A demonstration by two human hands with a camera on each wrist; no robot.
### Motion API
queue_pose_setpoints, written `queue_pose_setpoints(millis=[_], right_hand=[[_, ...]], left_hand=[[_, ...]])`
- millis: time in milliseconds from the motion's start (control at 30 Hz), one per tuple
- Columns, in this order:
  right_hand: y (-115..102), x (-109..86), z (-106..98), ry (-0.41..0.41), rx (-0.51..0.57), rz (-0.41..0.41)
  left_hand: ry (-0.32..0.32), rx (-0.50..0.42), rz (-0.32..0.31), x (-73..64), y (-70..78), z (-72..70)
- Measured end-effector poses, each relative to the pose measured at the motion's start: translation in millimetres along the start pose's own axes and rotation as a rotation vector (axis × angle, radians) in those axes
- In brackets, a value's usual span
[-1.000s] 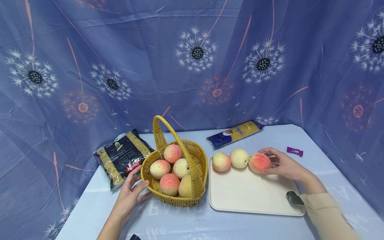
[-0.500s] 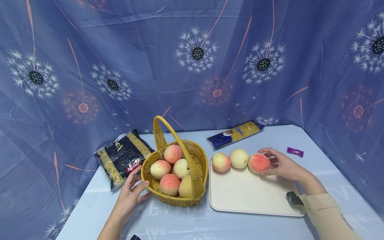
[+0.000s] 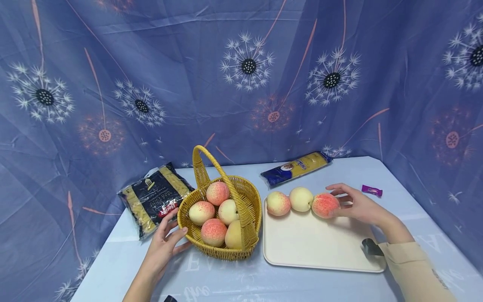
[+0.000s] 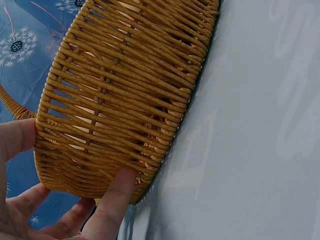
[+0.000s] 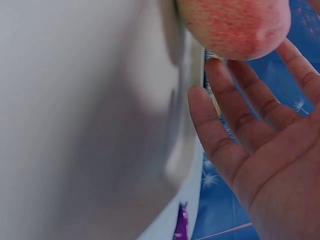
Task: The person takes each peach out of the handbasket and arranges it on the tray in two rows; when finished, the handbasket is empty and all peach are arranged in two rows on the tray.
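Observation:
My left hand (image 3: 162,247) is at the near left side of a yellow wicker basket (image 3: 193,238). In the left wrist view its thumb touches the rim and a straight finger (image 4: 112,202) rests against the woven wall. Inside lie several peaches, among them a pink-red peach (image 3: 214,232) and a paler peach (image 3: 201,213). My right hand (image 3: 358,206) is at the right side of a red peach (image 3: 325,205) on a cream tray (image 3: 309,247). In the right wrist view its fingers are spread, with the fingertips right at that peach's edge.
A yellow-red peach (image 3: 278,204) and a pale peach (image 3: 301,199) sit in the tray's back row. A dark pasta bag (image 3: 156,197) lies left of the basket. Behind the tray are a long pasta packet (image 3: 296,168) and, to the right, a purple-wrapped candy (image 3: 372,191).
My right hand has shifted slightly right, and its fingers have loosened from the red peach, which stays in the tray row. My left hand and the basket have not moved.

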State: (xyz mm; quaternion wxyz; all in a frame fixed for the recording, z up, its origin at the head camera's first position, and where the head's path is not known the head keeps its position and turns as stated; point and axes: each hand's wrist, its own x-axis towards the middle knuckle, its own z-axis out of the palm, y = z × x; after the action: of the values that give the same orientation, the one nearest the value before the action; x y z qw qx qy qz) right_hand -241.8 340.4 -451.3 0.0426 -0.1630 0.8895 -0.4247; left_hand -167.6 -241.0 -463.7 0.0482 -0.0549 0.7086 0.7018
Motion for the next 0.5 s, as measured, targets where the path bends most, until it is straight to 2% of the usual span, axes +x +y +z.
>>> queue_pose_setpoints(millis=[233, 500], right_hand=[[-20.4, 11.0, -13.2, -0.017, 0.0, -0.022], [-60.1, 41.5, -16.6, -0.022, -0.011, -0.058]], left_hand=[[0.003, 0.004, 0.0, -0.5, 0.0, -0.1], [0.0, 0.009, -0.004, -0.4, 2.0, 0.6]])
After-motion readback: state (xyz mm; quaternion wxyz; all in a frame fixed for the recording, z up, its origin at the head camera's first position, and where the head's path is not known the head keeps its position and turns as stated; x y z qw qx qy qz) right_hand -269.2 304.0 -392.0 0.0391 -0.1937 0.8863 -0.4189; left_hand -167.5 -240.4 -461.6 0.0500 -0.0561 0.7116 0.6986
